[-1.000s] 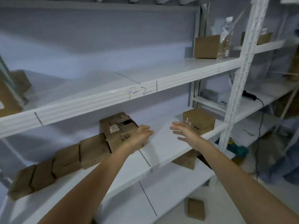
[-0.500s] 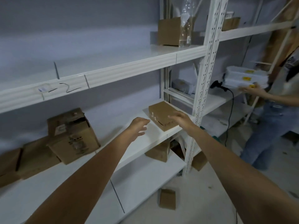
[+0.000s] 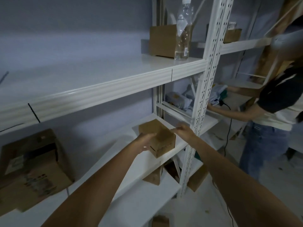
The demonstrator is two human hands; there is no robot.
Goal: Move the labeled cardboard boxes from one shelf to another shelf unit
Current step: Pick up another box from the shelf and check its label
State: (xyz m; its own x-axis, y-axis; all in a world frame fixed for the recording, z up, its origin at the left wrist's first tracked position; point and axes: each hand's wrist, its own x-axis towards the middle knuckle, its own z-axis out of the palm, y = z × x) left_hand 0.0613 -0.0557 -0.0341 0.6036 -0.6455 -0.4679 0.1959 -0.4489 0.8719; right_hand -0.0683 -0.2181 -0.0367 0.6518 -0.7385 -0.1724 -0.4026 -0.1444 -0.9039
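Observation:
A small brown cardboard box (image 3: pixel 161 137) with writing on its front face sits near the right end of the middle white shelf (image 3: pixel 131 163). My left hand (image 3: pixel 145 141) presses against the box's left side. My right hand (image 3: pixel 184 131) touches its upper right edge, next to the perforated white upright (image 3: pixel 199 112). Both hands are on the box, which still rests on the shelf. A larger opened box with a label (image 3: pixel 32 171) lies tilted at the left end of the same shelf.
On the upper shelf (image 3: pixel 114 86) stand a cardboard box (image 3: pixel 162 40) and a clear plastic bottle (image 3: pixel 183 30). More boxes (image 3: pixel 153 177) sit on the lower shelf and one (image 3: pixel 160 221) on the floor. A person (image 3: pixel 275 112) works at the neighbouring shelf unit on the right.
My view has swung right, away from the large opened box. Both hands moved rightward and closed in on the small box from either side. The person on the right came closer.

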